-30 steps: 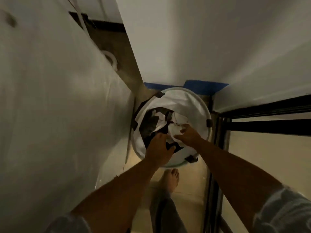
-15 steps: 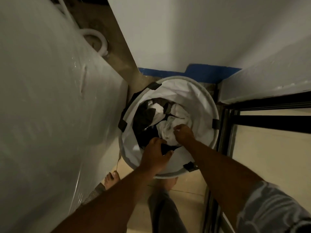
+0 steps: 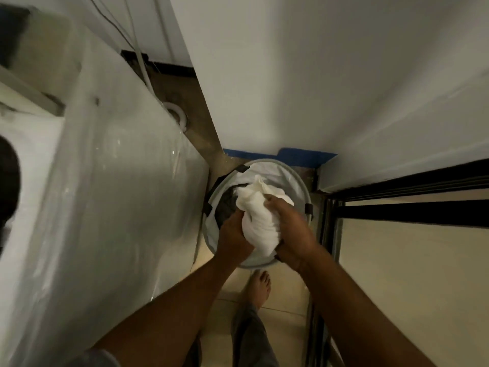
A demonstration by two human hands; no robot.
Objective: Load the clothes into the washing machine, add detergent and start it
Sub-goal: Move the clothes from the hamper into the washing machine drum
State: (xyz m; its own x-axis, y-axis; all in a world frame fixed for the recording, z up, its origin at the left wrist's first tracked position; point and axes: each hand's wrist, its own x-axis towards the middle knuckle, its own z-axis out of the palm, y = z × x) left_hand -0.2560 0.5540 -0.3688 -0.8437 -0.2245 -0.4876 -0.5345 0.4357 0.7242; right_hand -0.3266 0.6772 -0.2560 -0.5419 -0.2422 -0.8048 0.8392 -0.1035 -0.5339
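Observation:
A round white laundry basket (image 3: 296, 178) stands on the floor in the corner, between the washing machine and a dark door frame. Dark clothes (image 3: 225, 207) lie inside it. Above the basket, both hands hold a bundle of white cloth (image 3: 260, 221). My left hand (image 3: 234, 235) grips its left side and my right hand (image 3: 293, 229) grips its right side. The white washing machine (image 3: 111, 181), wrapped in clear plastic film, fills the left of the view; its dark opening shows at the far left edge.
A white wall (image 3: 317, 75) rises behind the basket, with blue tape (image 3: 299, 154) at its foot. A dark sliding door frame (image 3: 397, 202) runs along the right. A white drain fitting (image 3: 177, 115) and hoses sit behind the machine. My bare foot (image 3: 259, 287) stands on tiles.
Both hands have gathered the white cloth and lifted it up out of the basket. The view has tilted up and left, bringing the top of the washing machine into sight.

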